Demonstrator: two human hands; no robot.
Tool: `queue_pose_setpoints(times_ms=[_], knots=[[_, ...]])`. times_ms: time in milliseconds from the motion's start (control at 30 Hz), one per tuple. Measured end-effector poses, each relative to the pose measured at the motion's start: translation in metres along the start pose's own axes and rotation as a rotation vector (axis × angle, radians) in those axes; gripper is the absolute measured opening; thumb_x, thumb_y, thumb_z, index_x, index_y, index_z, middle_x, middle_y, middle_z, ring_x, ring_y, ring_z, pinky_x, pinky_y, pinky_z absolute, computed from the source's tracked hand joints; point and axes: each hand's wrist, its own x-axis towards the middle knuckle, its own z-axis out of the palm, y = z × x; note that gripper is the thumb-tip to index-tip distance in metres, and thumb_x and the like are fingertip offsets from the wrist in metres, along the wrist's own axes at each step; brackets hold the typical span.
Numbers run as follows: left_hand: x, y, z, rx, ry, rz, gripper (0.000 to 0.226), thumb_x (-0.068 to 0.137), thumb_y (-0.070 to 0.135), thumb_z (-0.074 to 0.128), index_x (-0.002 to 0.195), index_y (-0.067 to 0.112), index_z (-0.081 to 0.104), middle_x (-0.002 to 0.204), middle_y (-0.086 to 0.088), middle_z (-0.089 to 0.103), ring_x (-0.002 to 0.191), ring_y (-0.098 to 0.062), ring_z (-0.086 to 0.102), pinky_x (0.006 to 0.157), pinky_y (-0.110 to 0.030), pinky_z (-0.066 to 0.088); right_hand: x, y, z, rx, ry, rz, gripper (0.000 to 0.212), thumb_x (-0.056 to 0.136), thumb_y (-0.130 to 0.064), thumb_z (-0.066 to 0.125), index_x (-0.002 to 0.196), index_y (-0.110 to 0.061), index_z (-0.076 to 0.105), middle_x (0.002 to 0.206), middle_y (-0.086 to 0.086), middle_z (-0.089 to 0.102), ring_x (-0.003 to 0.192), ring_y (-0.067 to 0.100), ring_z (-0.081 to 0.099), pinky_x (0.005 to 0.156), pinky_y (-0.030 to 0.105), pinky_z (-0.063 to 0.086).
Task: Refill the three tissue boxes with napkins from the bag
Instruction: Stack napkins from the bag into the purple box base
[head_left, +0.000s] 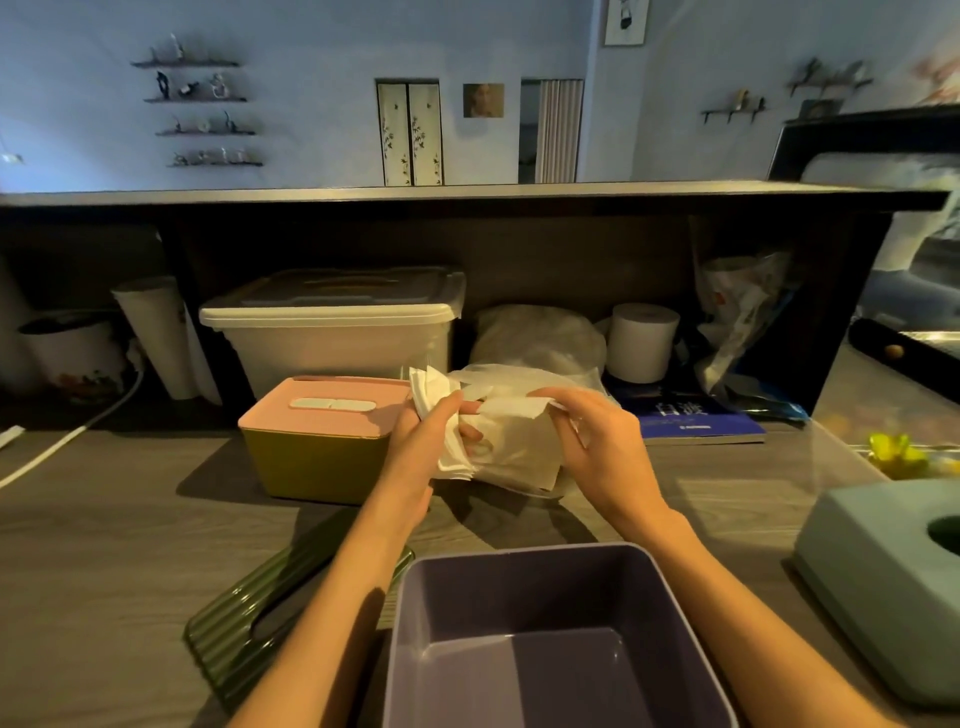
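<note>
head view: above the desk (130, 519), the left hand (421, 441) grips a stack of white napkins (441, 410) while the right hand (597, 447) pinches the clear plastic bag (519, 452); an open purple tissue box (545, 639) sits nearest, a pink-lidded tissue box (322, 436) left

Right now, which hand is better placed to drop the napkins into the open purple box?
The left hand. Its fingers already grip the napkin stack, above and beyond the empty purple box. The right hand only pinches the plastic bag.
</note>
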Motion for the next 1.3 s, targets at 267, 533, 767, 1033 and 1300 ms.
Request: queue_pose_setpoints(times_ms=[267,533,767,1033,1300], knots=[[-0.002,0.000,0.003,-0.016,-0.121,0.003,0.022,0.102,0.028,0.058,0.119,0.015,0.064,0.107,-0.019,0.074,0.073,-0.021,0.067,0.068,-0.036,0.057,0.012,-0.007,-0.016,0.290,0.093,0.344,0.015,0.103,-0.023,0.058,0.095,-0.023,0.070,0.085,-0.007,0.070,0.081,0.010,0.067,0.066,0.028,0.055],[-0.007,0.001,0.002,-0.014,-0.205,-0.049,0.028,0.098,0.041,0.059,0.120,0.025,0.066,0.099,0.001,0.078,0.091,-0.018,0.074,0.071,-0.031,0.059,0.017,-0.023,-0.032,0.764,-0.216,0.603,0.019,0.102,-0.034,0.060,0.113,-0.026,0.074,0.100,-0.008,0.077,0.097,0.016,0.074,0.077,0.029,0.061],[-0.026,-0.006,0.020,-0.222,-0.365,-0.272,0.036,0.094,0.044,0.054,0.117,0.020,0.067,0.096,-0.008,0.078,0.081,-0.020,0.076,0.076,-0.039,0.056,0.012,-0.031,-0.024,0.764,-0.232,0.550,0.025,0.102,-0.035,0.059,0.123,-0.026,0.070,0.111,-0.001,0.074,0.101,0.018,0.072,0.074,0.027,0.057],[-0.026,-0.017,0.024,-0.300,-0.541,-0.443,0.094,0.077,0.092,0.036,0.135,0.021,0.059,0.128,-0.022,0.067,0.115,-0.040,0.066,0.097,-0.053,0.053,0.007,-0.028,-0.012,0.529,-0.075,0.496,0.017,0.102,-0.035,0.060,0.116,-0.029,0.069,0.103,-0.006,0.072,0.096,0.016,0.071,0.075,0.033,0.062],[-0.038,-0.013,0.018,-0.101,-0.542,-0.469,0.046,0.087,0.024,0.075,0.128,0.004,0.066,0.124,-0.018,0.070,0.115,-0.029,0.068,0.105,-0.043,0.049,0.014,-0.025,-0.023,0.502,0.201,0.373,0.017,0.102,-0.035,0.062,0.107,-0.026,0.075,0.095,-0.002,0.073,0.092,0.023,0.069,0.078,0.048,0.061]])
